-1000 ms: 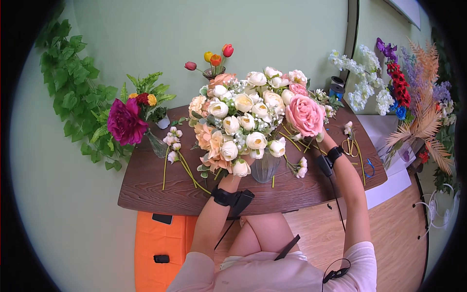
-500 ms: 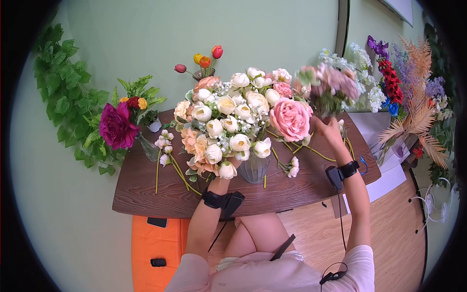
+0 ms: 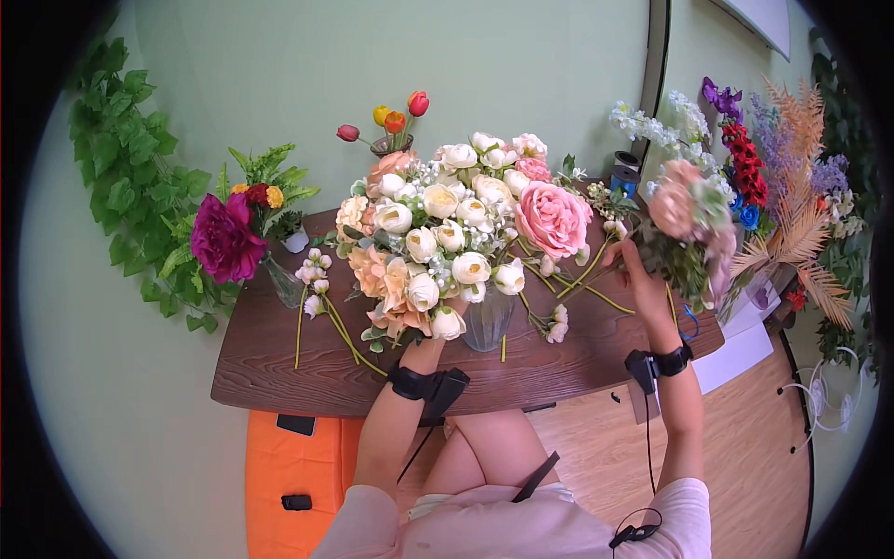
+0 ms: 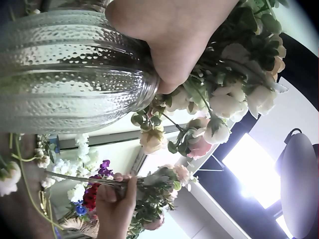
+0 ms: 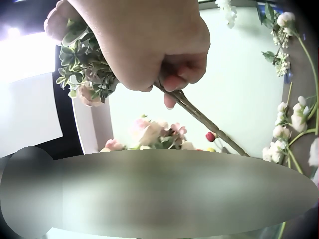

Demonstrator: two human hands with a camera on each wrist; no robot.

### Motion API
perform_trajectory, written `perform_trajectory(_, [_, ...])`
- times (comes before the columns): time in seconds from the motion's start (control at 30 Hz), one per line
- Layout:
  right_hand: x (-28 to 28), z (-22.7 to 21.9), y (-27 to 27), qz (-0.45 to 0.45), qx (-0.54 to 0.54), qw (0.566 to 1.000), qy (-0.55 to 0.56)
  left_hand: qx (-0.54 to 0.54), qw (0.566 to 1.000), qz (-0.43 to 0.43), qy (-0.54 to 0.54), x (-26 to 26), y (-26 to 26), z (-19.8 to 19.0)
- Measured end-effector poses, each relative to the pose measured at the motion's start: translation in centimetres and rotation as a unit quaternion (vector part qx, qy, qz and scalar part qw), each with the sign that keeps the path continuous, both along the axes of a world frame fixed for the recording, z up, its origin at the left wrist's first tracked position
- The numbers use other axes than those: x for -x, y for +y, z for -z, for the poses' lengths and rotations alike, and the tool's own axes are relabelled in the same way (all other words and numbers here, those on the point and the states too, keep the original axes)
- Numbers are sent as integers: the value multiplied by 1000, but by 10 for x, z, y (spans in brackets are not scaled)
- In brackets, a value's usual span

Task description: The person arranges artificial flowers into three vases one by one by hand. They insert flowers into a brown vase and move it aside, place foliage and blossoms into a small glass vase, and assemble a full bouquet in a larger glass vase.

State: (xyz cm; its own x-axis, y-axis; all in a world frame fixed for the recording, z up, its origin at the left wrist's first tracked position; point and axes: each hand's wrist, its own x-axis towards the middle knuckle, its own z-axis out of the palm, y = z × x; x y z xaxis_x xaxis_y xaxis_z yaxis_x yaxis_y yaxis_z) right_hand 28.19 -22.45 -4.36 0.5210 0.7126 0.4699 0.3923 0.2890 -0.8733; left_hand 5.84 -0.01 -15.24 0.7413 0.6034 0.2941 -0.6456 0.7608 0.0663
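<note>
A ribbed glass vase [image 3: 490, 321] stands on the table, filled with a large bouquet of cream, peach and pink flowers [image 3: 452, 233]. My left hand [image 4: 174, 35] holds the vase around its neck, its thumb by the rim; in the head view the blossoms mostly hide it. My right hand [image 3: 638, 279] grips a bunch of dusty-pink flowers [image 3: 680, 200] by its brown stems [image 5: 204, 119]. Its blossoms tilt off to the right and the stem ends point left toward the bouquet. A large pink rose [image 3: 554, 219] faces up at the bouquet's right side.
Loose white-budded stems [image 3: 346, 335] lie left on the wooden table [image 3: 279, 373]. More cut stems [image 3: 587, 275] lie right of the vase. A magenta flower [image 3: 226, 238] in glass stands left, tulips [image 3: 396, 121] behind, and tall mixed flowers [image 3: 801, 186] at far right.
The right hand has lifted from behind the pink rose and moved right, bringing out the dusty-pink bunch and tipping it rightward. The left hand stays at the vase.
</note>
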Motion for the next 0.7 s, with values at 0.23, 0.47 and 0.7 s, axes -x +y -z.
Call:
perform_trajectory(0.23, [58,-38,-21,-140,-109,980,-95,-63,997,-1,-35,-14,-3,2])
perform_trajectory(0.47, [62,-56,-2,-13,-84,951,-296,-134,989,0,-62,-8,5,2])
perform_trajectory(0.7, [91,-101,2,-130,-33,944,-303,-204,974,-6,-98,-31,22,-17])
